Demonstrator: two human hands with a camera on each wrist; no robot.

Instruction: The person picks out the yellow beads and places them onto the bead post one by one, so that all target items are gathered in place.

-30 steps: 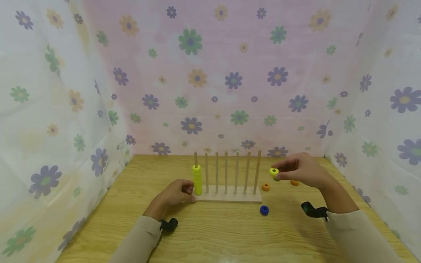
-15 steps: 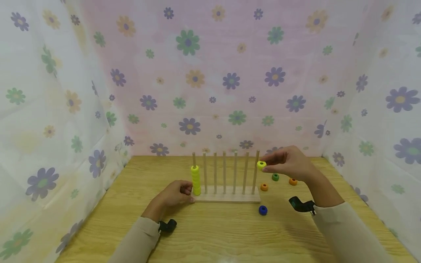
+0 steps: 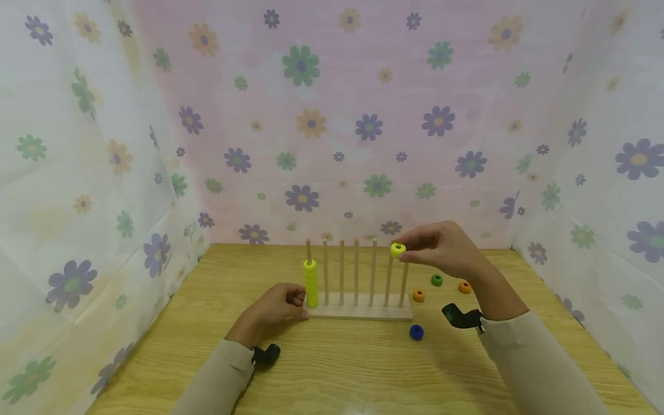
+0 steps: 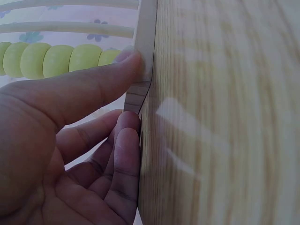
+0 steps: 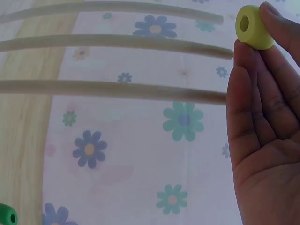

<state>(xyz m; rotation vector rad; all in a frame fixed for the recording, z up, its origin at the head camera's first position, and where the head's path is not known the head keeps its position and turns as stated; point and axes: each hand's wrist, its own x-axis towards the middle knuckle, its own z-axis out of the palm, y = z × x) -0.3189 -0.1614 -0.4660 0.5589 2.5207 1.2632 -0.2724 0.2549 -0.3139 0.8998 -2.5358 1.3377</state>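
A pale wooden peg rack [image 3: 358, 312] with a row of upright pegs stands on the table. Yellow beads [image 3: 310, 285] are stacked on its leftmost peg. My left hand [image 3: 275, 304] grips the left end of the rack's base, thumb on its front corner and fingers curled at the end face, as the left wrist view shows beside the yellow beads [image 4: 58, 61]. My right hand [image 3: 446, 249] pinches a single yellow bead [image 3: 397, 251] between thumb and fingertips, its hole facing up. This bead overlaps the tops of the right-hand pegs; in the right wrist view the bead [image 5: 255, 28] is off the peg ends.
To the right of the rack lie an orange bead [image 3: 418, 295], a green bead [image 3: 437, 280] and another orange bead [image 3: 464, 287]. A blue bead [image 3: 417, 332] lies nearer the front. Flowered cloth [image 3: 342, 173] encloses the table [image 3: 342, 369] at the back and sides.
My right hand has carried the yellow bead left and upward, from beyond the rack's right end to the right-hand peg tops. The green bead has come into view. My left hand stays put.
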